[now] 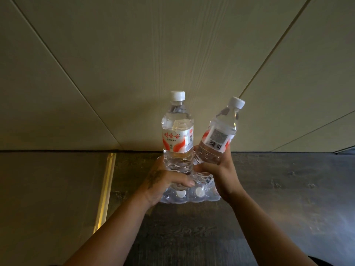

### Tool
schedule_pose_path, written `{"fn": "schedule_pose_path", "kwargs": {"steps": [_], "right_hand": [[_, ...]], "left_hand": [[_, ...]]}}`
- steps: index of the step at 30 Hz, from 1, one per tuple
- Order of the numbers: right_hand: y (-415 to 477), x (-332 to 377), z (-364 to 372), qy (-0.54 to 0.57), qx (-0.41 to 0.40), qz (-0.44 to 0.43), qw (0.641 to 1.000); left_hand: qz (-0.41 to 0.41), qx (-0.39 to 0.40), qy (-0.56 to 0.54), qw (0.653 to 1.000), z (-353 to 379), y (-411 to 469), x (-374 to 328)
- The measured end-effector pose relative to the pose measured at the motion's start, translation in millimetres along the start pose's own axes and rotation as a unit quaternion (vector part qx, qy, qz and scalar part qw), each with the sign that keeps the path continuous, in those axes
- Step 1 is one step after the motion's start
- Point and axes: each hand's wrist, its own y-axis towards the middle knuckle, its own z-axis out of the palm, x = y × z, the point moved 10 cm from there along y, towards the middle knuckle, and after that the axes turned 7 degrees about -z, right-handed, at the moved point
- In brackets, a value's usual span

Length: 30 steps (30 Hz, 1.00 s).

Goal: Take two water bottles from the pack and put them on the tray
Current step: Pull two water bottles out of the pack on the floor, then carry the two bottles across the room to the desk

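I hold two clear water bottles with white caps and red-and-white labels above the pack. My left hand (163, 184) grips the base of the upright left bottle (177, 135). My right hand (219, 169) grips the lower part of the right bottle (220, 133), which tilts to the right with its barcode facing me. Below both hands the shrink-wrapped pack (192, 194) sits on the dark floor, with white caps of several more bottles showing through the plastic. No tray is in view.
A pale panelled wall (134, 64) rises right behind the pack. The dark wood-grain floor (269, 208) stretches right and toward me. A brass strip (104, 191) divides it from a grey floor section at the left.
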Motion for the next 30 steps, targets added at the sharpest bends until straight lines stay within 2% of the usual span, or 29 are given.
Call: {"fn": "schedule_pose_path", "kwargs": {"steps": [7, 13, 21, 30], "right_hand": [[-24, 30, -12, 0.048, -0.002, 0.010, 0.999], [-63, 97, -6, 0.090, 0.032, 0.064, 0.993], [-112, 287, -8, 0.102, -0.011, 0.104, 0.989], [-178, 527, -25, 0.089, -0.024, 0.075, 0.993]], "left_hand": [[0.032, -0.064, -0.031, 0.997, 0, -37, -15], [0.016, -0.098, -0.038, 0.994, 14, -106, -77], [0.005, -0.087, -0.015, 0.996, 56, -237, -231], [-0.001, -0.125, -0.055, 0.991, 112, -417, -419]]}}
